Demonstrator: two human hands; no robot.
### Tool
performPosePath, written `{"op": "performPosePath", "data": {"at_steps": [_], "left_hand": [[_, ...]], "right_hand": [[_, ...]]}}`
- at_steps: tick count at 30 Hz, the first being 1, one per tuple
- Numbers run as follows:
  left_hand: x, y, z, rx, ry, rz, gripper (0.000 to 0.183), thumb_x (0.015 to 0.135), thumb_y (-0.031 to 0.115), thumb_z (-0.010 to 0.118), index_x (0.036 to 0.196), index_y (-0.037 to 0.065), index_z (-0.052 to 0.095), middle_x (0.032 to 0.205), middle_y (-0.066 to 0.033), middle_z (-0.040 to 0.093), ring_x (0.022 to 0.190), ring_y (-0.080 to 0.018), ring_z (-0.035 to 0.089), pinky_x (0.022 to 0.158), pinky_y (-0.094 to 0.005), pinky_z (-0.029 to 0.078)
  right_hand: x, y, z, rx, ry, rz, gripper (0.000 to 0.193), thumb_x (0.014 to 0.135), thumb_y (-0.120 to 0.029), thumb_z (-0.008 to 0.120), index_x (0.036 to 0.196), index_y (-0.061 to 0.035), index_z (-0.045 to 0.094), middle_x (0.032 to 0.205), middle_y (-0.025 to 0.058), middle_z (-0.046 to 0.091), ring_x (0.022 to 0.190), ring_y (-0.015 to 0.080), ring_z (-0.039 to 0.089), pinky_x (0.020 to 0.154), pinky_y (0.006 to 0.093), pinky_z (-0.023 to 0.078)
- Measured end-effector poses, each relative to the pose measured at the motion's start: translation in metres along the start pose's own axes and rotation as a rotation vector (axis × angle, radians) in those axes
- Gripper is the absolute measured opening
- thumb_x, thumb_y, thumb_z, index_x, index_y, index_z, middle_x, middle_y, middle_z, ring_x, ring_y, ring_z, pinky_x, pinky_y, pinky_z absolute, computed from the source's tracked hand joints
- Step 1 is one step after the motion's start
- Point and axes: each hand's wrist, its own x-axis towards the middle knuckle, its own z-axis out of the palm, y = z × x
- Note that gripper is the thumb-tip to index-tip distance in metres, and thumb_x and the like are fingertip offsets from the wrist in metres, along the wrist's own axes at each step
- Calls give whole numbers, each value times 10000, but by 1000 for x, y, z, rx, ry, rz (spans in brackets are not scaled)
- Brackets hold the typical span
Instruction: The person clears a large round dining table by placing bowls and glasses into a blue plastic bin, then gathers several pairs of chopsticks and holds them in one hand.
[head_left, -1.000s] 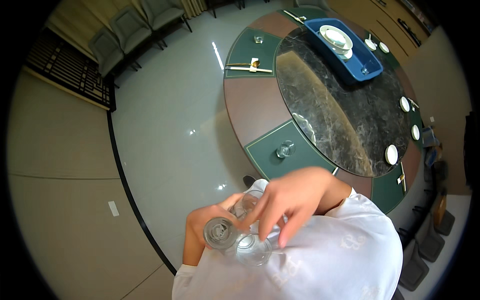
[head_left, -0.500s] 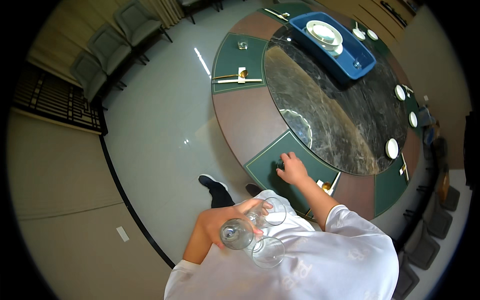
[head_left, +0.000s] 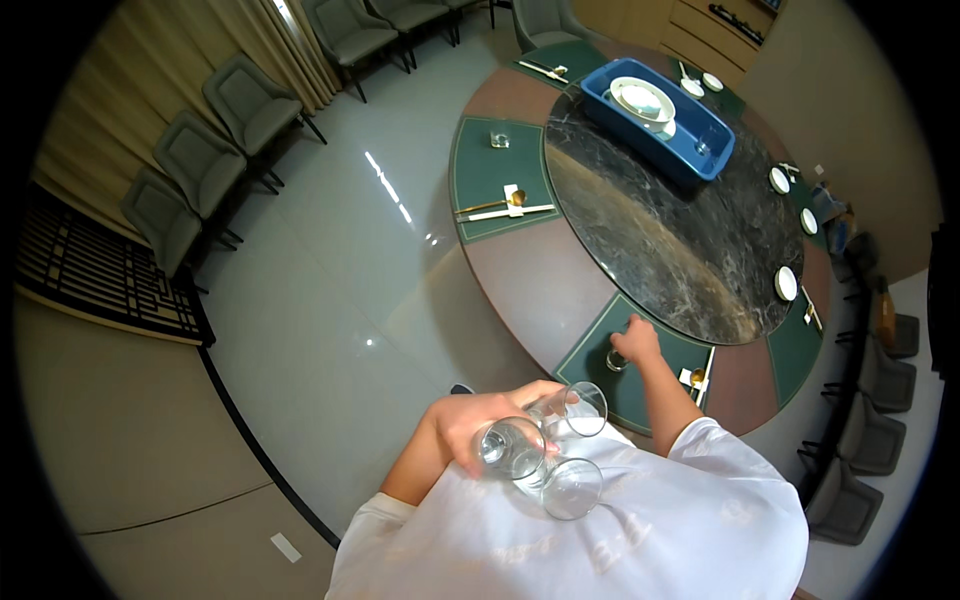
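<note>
Reading the table as a clock, I see its stone top [head_left: 690, 250] veined and polished to a gloss. At twelve, the tub [head_left: 640, 142] looks like smooth plastic, its plates [head_left: 640, 98] shiny china. Around nine, a metal spoon [head_left: 517, 198] gleams beside a matt mat [head_left: 490, 165]. Toward seven, slick clear glass drinking glasses [head_left: 572, 488]. Out past ten, cloth curtains [head_left: 200, 60] hang dull; the floor [head_left: 330, 300] shines.

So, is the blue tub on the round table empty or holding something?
Holding something: white dishes are stacked inside the blue tub, and a clear glass shows toward its near end.
</note>
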Motion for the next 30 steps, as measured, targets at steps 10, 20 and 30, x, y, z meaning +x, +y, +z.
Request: {"op": "performPosePath", "data": {"at_steps": [10,20,30], "left_hand": [[-91,74,-44,-25,-45,76,888,677,596,889,1347,54,674,1559,-247,330,1530,-458,182,1203,-603,225],[-114,94,-109,-105,-112,29,900,688,620,881,1350,48,670,1596,-268,208,1520,-470,174,1194,-609,229],[-98,127,-233,-155,-69,-147,933,706,635,867,1389,36,653,1606,-263,162,1501,-468,193,1179,-610,232]], "right_hand": [[-43,-55,28,-135,147,134,642,834,-332,761,1336,-8,525,1326,286,587,1195,470,629,1004,501,550],[-20,-42,25,53,64,412,579,765,-291,804,1187,45,593,1119,271,704,950,389,732,775,453,610],[141,-102,-80,688,518,210,526,728,-325,845,1058,4,600,882,173,705,613,229,688,535,367,546]]}}
